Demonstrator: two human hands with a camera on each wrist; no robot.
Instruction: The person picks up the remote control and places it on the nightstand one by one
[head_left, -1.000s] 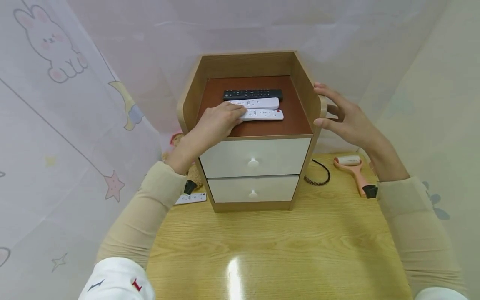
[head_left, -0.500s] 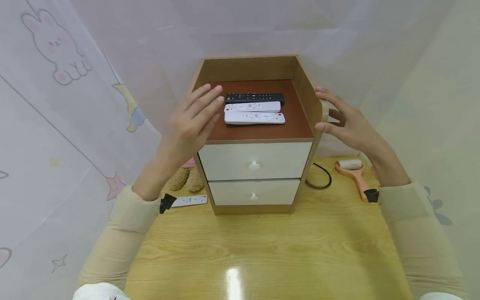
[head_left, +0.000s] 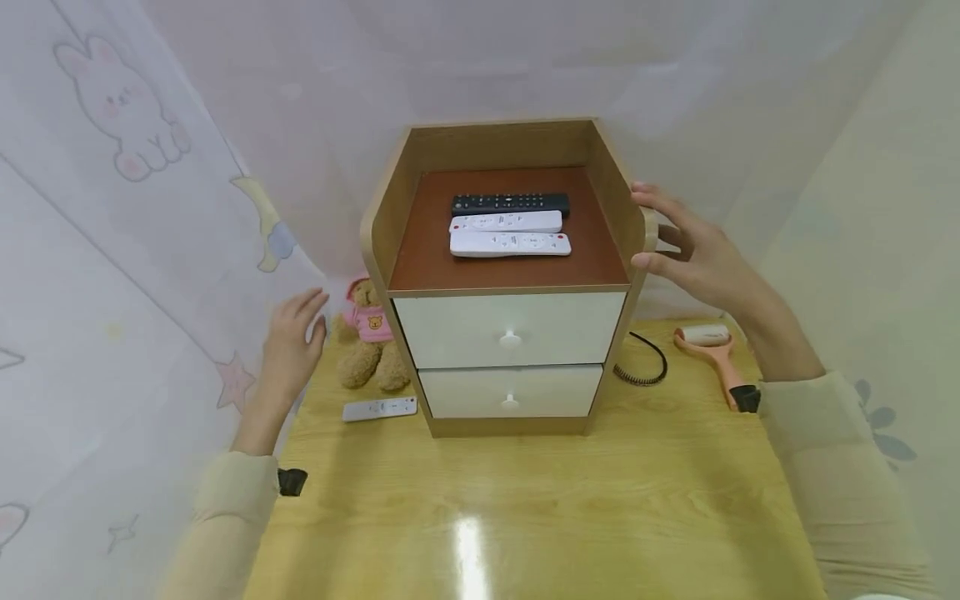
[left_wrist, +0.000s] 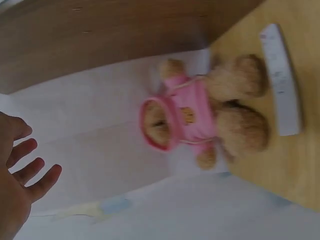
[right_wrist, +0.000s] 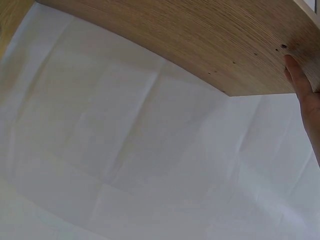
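Note:
My left hand (head_left: 291,346) hovers at the left, near a teddy bear (head_left: 371,323) in a pink top and a white remote control (head_left: 380,409) lying on the table. Its fingers are spread loosely and hold nothing; the left wrist view shows the same bear (left_wrist: 192,112), blurred. My right hand (head_left: 701,254) rests its fingertips and thumb on the right side panel of a small wooden cabinet (head_left: 511,427). On the cabinet's brown top lie a black remote control (head_left: 510,204), a white one behind (head_left: 506,222) and another white one in front (head_left: 510,244), side by side.
Two white drawers, upper (head_left: 465,329) and lower (head_left: 465,393), are closed in the cabinet. Right of it on the wooden table (head_left: 525,508) lie a black coiled band (head_left: 637,381) and an orange lint roller (head_left: 716,354). Patterned white sheets (head_left: 300,75) surround the table.
My left hand has let go of the front white remote control on the cabinet top and moved down and left, beside the bear. My right hand has stayed on the side panel.

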